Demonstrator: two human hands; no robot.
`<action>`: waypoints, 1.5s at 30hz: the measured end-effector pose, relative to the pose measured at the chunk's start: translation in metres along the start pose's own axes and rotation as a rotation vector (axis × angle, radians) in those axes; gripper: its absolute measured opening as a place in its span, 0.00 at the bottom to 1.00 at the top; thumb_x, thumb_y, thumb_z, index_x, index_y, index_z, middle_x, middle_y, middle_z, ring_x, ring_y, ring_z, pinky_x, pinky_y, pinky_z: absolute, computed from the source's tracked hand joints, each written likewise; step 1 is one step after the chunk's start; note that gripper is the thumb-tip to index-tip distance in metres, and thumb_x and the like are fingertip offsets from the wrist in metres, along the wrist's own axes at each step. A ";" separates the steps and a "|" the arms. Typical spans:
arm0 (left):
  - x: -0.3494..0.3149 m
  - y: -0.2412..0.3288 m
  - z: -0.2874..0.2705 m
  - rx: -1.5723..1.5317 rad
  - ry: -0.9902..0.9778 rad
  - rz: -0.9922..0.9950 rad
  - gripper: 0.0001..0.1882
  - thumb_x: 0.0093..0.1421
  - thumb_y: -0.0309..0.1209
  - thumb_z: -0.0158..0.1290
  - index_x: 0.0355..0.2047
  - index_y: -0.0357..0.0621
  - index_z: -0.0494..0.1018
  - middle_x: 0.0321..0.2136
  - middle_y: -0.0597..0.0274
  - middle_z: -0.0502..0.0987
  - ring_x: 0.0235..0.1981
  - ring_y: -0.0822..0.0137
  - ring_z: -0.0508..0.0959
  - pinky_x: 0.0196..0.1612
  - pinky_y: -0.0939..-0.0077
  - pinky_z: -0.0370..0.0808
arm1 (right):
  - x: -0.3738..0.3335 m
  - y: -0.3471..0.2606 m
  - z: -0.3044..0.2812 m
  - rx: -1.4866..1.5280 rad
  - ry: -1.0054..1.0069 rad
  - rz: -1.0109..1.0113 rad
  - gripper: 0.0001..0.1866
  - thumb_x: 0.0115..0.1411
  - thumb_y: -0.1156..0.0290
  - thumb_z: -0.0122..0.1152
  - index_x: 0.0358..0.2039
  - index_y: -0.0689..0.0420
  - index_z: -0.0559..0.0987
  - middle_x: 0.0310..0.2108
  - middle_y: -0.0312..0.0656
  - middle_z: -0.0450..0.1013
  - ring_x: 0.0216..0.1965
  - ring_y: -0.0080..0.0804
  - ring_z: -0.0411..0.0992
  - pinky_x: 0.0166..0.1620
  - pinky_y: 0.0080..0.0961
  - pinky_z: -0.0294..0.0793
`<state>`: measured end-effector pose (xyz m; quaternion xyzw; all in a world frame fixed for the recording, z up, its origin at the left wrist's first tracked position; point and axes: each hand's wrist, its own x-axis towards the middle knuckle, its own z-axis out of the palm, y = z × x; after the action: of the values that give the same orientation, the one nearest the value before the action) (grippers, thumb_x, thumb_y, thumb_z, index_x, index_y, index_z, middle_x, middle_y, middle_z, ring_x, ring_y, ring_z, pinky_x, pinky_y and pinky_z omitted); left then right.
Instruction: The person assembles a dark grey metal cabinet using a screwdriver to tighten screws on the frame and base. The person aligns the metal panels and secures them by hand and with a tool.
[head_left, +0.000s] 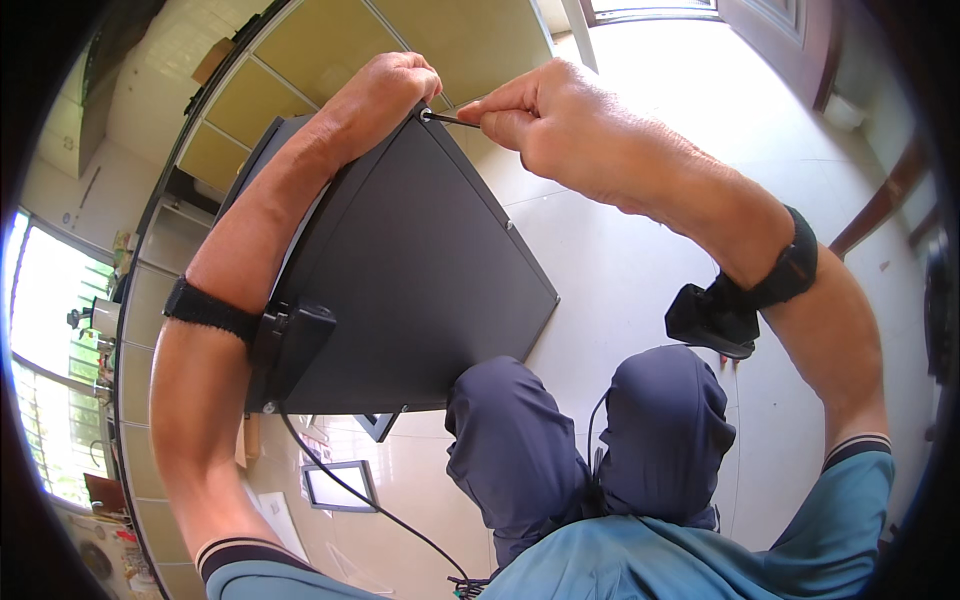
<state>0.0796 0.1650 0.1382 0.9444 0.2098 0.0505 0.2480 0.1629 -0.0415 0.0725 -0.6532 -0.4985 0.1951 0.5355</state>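
Matte dark-grey box [410,250], flat panels, crisp edges — where's it sitting?

In front of the knees [505,405], pale glossy floor tiles [620,270] around it, round shiny fitting [426,115] at its far corner [418,124].

And the fingers [506,97]?

Right hand [565,115] has them pinched tight on a thin dark rod [453,121], tip at that fitting. Left hand [395,82] is curled close by the corner — can't tell if it's gripping anything.
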 end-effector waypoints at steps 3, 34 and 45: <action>0.007 -0.025 -0.022 0.800 0.022 0.809 0.12 0.62 0.33 0.52 0.37 0.34 0.75 0.38 0.59 0.79 0.40 0.65 0.78 0.45 0.70 0.73 | 0.002 0.000 0.014 -0.150 0.154 -0.263 0.16 0.60 0.74 0.53 0.46 0.59 0.84 0.23 0.50 0.78 0.20 0.28 0.73 0.26 0.29 0.73; -0.269 -0.054 -0.019 0.384 0.277 0.262 0.64 0.30 0.61 0.70 0.68 0.52 0.61 0.69 0.58 0.61 0.71 0.47 0.56 0.70 0.41 0.48 | -0.006 0.081 0.024 -0.274 -0.280 -0.196 0.18 0.69 0.62 0.56 0.34 0.64 0.83 0.14 0.37 0.66 0.14 0.22 0.58 0.21 0.26 0.57; -0.141 -0.008 0.041 0.618 0.501 0.302 0.58 0.39 0.62 0.66 0.61 0.31 0.64 0.59 0.37 0.69 0.62 0.37 0.67 0.62 0.50 0.66 | 0.039 0.096 0.006 -0.297 0.055 0.111 0.18 0.70 0.63 0.52 0.37 0.66 0.83 0.25 0.46 0.79 0.25 0.27 0.72 0.33 0.32 0.74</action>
<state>-0.0426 0.0933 0.0999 0.9531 0.1279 0.2488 -0.1155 0.2176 0.0020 -0.0044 -0.7566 -0.4703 0.1307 0.4350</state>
